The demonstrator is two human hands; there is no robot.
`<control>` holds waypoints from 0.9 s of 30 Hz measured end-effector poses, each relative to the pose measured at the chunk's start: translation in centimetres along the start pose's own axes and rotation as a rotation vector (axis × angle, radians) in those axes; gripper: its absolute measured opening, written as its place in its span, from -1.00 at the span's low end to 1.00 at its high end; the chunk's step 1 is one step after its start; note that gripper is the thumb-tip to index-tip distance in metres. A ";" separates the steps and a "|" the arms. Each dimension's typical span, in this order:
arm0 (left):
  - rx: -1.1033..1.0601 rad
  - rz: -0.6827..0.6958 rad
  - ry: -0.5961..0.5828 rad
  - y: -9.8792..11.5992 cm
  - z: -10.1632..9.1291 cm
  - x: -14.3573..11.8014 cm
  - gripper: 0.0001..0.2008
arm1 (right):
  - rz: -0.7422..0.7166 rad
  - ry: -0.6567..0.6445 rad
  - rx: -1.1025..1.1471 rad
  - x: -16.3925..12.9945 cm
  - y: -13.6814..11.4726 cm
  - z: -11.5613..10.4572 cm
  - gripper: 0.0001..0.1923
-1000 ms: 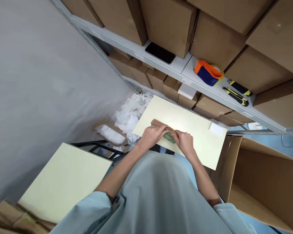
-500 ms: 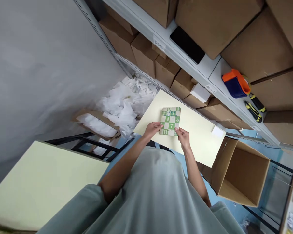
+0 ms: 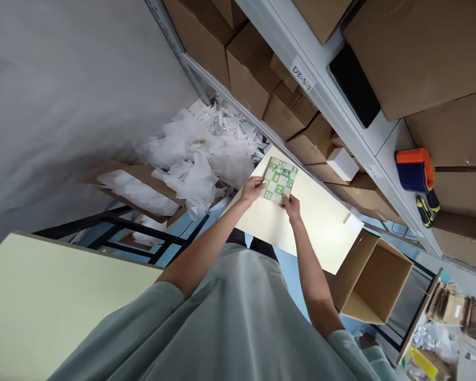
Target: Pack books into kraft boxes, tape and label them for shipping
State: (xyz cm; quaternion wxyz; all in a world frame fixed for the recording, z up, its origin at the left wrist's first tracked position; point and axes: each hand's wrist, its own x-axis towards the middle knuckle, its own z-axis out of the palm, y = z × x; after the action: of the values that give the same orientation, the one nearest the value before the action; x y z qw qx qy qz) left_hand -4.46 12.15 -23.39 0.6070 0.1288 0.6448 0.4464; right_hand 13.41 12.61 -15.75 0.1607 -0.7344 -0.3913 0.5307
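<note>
Both my hands hold a small flat green-and-white checked packet (image 3: 280, 180) over the far left part of a pale yellow table (image 3: 317, 227). My left hand (image 3: 253, 189) grips its left edge. My right hand (image 3: 291, 204) pinches its near right corner. The packet faces up toward me, printed with numbers. A small white slip (image 3: 353, 223) lies on the table's right end, well away from both hands.
An open empty cardboard box (image 3: 371, 280) stands right of the table. A heap of white plastic wrappers (image 3: 200, 153) lies left of it. Shelves behind hold cardboard boxes, a black phone (image 3: 354, 84), an orange-blue tape dispenser (image 3: 414, 169), cutters (image 3: 426, 206). Another yellow table (image 3: 51, 296) is near left.
The packet was down on the table under my hands, then turned face up and lifted; it now sits farther left and away. My view has swung left and down.
</note>
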 end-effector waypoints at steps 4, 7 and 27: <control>0.085 0.070 0.042 0.7 0.8 -0.1 -0.69 | 0.027 0.011 -0.134 1.0 0.4 0.6 -0.60; 0.154 0.134 0.077 1.3 1.0 -1.6 -0.67 | -0.002 -0.022 -0.236 0.5 1.0 -0.1 -0.69; 0.099 0.176 0.384 -12.6 -6.6 -24.8 -0.81 | -0.308 -0.489 -0.246 -7.9 3.8 -3.1 -0.55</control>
State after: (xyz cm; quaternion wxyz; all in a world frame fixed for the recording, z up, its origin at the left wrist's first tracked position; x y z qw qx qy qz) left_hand 0.00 -15.34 -16.93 0.4246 0.1269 0.7562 0.4815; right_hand 16.74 4.85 -11.91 0.0503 -0.5312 -0.5862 0.6097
